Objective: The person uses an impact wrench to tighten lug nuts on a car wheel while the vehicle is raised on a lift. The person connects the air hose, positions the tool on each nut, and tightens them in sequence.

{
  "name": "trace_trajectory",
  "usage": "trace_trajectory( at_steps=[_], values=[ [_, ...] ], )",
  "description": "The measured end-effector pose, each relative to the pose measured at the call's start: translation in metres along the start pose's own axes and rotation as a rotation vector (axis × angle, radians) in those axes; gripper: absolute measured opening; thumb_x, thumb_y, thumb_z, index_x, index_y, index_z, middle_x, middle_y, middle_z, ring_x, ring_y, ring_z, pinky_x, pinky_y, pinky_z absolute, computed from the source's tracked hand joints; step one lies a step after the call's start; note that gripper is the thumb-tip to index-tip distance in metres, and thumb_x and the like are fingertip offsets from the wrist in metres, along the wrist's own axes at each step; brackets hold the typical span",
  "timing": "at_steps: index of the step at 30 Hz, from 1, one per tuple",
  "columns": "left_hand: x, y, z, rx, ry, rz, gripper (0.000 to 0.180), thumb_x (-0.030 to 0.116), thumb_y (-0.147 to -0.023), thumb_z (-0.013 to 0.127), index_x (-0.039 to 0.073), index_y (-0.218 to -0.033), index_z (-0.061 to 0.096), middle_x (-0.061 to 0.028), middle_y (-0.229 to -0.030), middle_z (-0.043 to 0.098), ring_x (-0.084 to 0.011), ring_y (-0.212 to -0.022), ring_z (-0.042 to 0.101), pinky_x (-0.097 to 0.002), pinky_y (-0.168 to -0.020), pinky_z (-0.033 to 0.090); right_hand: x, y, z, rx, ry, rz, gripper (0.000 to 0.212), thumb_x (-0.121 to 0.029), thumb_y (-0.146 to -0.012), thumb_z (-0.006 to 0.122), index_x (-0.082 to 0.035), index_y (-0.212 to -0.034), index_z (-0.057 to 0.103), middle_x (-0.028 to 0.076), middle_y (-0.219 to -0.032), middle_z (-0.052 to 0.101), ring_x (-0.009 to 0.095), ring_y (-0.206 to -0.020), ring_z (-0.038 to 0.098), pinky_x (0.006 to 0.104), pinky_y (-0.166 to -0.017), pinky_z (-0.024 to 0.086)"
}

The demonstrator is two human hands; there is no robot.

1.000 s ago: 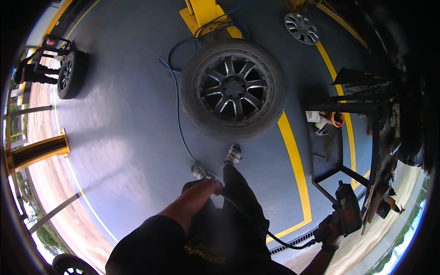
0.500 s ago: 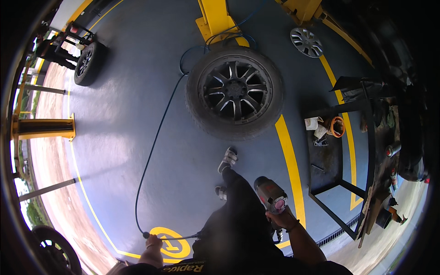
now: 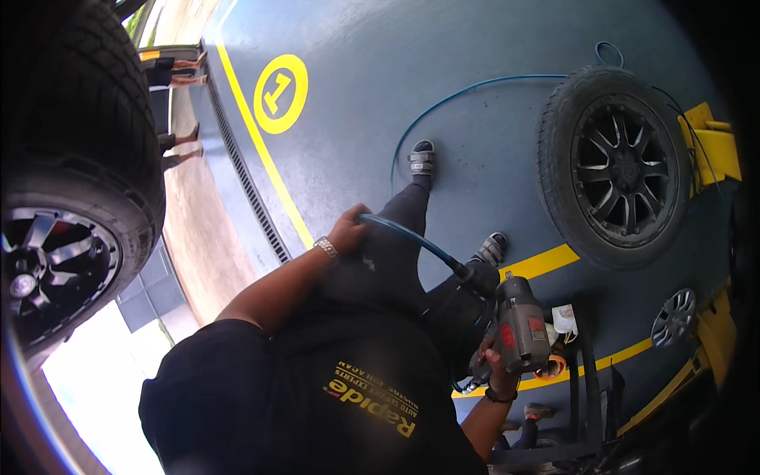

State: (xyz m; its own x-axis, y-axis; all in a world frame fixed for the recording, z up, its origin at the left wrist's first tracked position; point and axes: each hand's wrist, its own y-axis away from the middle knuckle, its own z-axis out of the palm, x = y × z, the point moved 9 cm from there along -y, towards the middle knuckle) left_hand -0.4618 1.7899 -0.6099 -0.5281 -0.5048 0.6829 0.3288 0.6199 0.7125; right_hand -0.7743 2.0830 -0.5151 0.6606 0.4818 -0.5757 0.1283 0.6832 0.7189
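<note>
Now the left hand (image 3: 348,231) curls closed around a blue rubber hose (image 3: 412,237), while the right hand (image 3: 496,366), fingers wrapped, grips a bulky grey-and-black impact wrench (image 3: 522,331); farther right, a black-tyred, silver-edged spoked wheel (image 3: 626,168) lies on the smooth grey floor (image 3: 483,119)

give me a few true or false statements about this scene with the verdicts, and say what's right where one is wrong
1. The right hand holds a grey and black pistol-shaped impact wrench. True.
2. The left hand is empty. False: the left hand grips a flexible blue hose.
3. A silver metal-link band circles the left wrist. True.
4. The black rubber-tyred wheel with black and silver spokes stands upright on its tread. False: that wheel lies on its side on the smooth grey floor.
5. A round silver wheel cover lies on the floor. True.
</note>
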Motion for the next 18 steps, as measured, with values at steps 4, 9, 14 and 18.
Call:
trace_trajectory(
  at_steps=[4, 9, 14, 18],
  values=[
    [0.0, 0.068, 0.08, -0.042, -0.192, 0.076, 0.072, 0.024, -0.087, 0.075, 0.007, -0.144, 0.034, -0.0205, -0.14, 0.045, -0.0303, -0.115, 0.063, -0.0404, -0.095, 0.051, 0.008, 0.031, -0.05, 0.022, 0.138, 0.037, 0.042, -0.01, -0.078, 0.069, -0.001, -0.115, 0.05, 0.006, -0.08, 0.057, 0.016, -0.066, 0.058, 0.0293, -0.061, 0.049],
    [-0.115, 0.187, -0.015, 0.36, -0.172, -0.207, 0.074, 0.038, -0.092, 0.067, 0.006, -0.15, 0.033, -0.0238, -0.142, 0.049, -0.0313, -0.113, 0.065, -0.0399, -0.093, 0.052, -0.021, 0.027, -0.115, 0.2, 0.592, 0.143, 0.027, -0.008, -0.077, 0.065, 0.0, -0.101, 0.056, 0.007, -0.072, 0.057, 0.019, -0.061, 0.058, 0.0336, -0.057, 0.05],
    [-0.328, 0.401, -0.017, 0.788, -0.025, -0.804, 0.055, 0.041, -0.091, 0.062, -0.003, -0.125, 0.06, -0.0238, -0.123, 0.064, -0.0366, -0.116, 0.061, -0.0413, -0.1, 0.047, -0.105, -0.016, -0.079, 0.013, 0.754, 0.128, 0.016, -0.009, -0.079, 0.06, 0.0, -0.09, 0.054, 0.008, -0.067, 0.054, 0.021, -0.056, 0.056, 0.0361, -0.054, 0.048],
    [-0.391, 0.461, 0.078, 1.066, 0.419, -0.817, 0.053, 0.041, -0.09, 0.061, -0.001, -0.124, 0.061, -0.0221, -0.124, 0.064, -0.0352, -0.118, 0.059, -0.0407, -0.101, 0.046, -0.167, -0.028, -0.004, -0.051, 0.957, 0.148, 0.016, -0.008, -0.078, 0.059, -0.002, -0.091, 0.053, 0.008, -0.068, 0.053, 0.022, -0.056, 0.055, 0.0354, -0.054, 0.048]
  ],
)
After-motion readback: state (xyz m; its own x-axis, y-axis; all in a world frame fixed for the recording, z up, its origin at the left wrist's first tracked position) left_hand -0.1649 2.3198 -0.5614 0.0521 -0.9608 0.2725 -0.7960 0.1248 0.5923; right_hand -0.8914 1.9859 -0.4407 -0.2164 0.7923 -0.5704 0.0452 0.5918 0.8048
